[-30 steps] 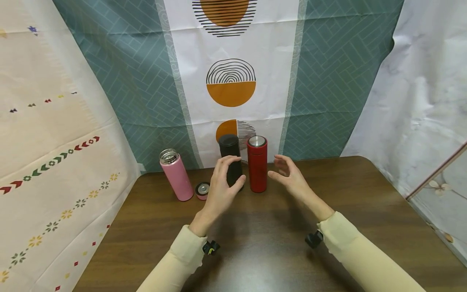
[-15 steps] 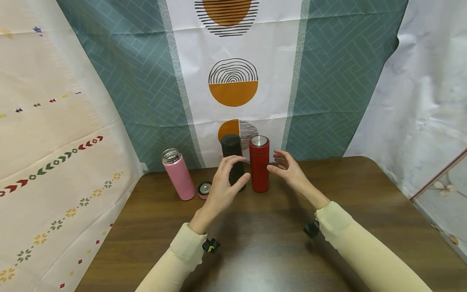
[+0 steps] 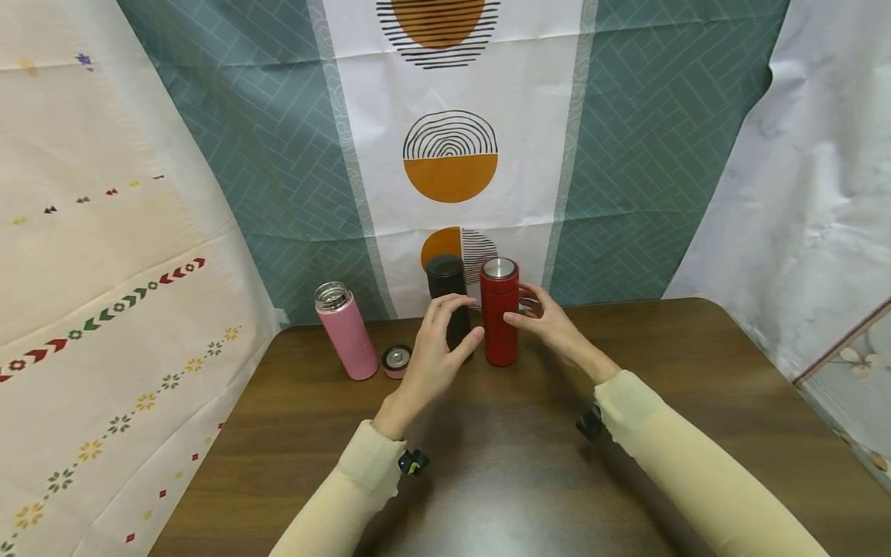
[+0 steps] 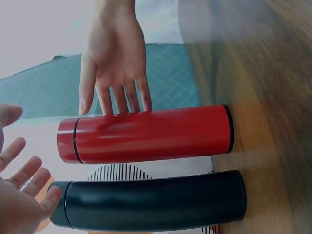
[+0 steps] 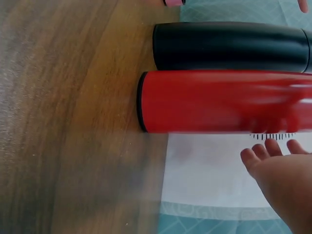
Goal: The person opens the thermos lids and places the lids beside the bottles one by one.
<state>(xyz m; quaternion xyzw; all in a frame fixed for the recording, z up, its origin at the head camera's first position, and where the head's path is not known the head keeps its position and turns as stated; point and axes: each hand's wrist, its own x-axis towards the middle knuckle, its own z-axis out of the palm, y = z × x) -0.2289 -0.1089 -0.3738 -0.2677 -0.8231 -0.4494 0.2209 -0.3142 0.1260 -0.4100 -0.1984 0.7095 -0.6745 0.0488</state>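
A red thermos (image 3: 501,325) with a silver-topped lid stands upright at the table's back edge. My right hand (image 3: 553,329) is at its right side, fingers loosely bent; its thumb overlaps the thermos in the head view. In the right wrist view a small gap shows between those fingertips (image 5: 272,146) and the red wall. Just left of the red thermos stands a black thermos (image 3: 445,278). My left hand (image 3: 433,352) hovers in front of it, thumb and fingers spread in a C with nothing between them, partly hiding it.
An uncapped pink thermos (image 3: 348,336) stands further left, its steel mouth showing. Its round pink-and-black lid (image 3: 397,360) lies beside it on the wooden table (image 3: 515,464). Patterned cloth (image 3: 299,193) hangs close behind the bottles.
My right hand has moved left, up to the red thermos, and its thumb now overlaps it. The left hand keeps its shape near the black thermos. The head view has shifted slightly.
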